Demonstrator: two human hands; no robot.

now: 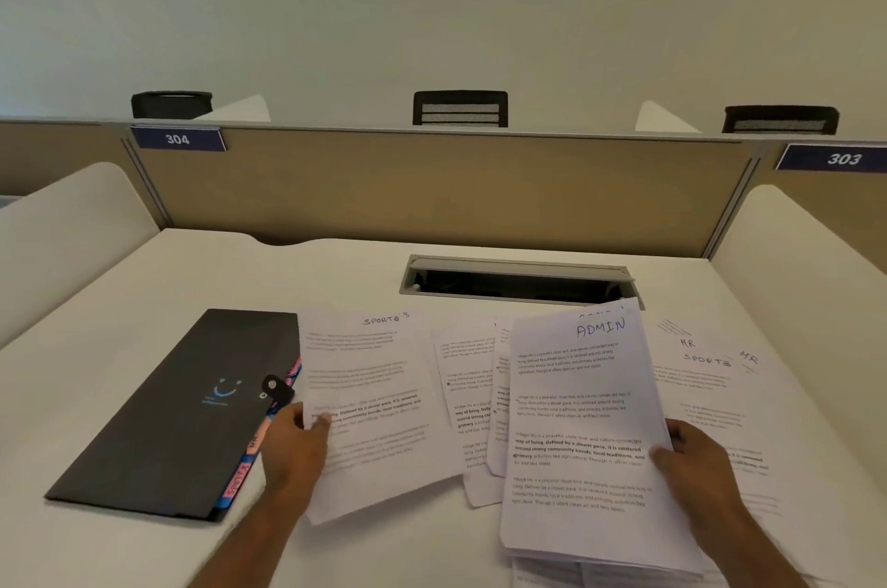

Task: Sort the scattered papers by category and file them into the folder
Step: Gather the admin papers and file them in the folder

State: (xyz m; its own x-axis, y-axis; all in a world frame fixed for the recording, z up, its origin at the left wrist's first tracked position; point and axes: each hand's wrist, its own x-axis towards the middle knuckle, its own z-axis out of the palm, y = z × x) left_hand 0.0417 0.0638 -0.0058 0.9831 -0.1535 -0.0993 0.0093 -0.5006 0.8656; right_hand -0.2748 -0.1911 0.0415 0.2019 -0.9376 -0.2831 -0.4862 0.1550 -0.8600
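A black expanding folder lies shut on the left of the white desk, coloured tabs showing at its right edge. Beside it lies a sheet headed SPORTS; my left hand pinches that sheet's left edge. My right hand grips a stack of sheets, lifted off the desk, whose top page is headed ADMIN. More printed sheets lie between the two. On the right, overlapping sheets carry HR and SPORTS headings.
A grey cable tray with its lid up sits in the desk behind the papers. A tan partition closes the back, with white side dividers. Black chair backs show beyond it.
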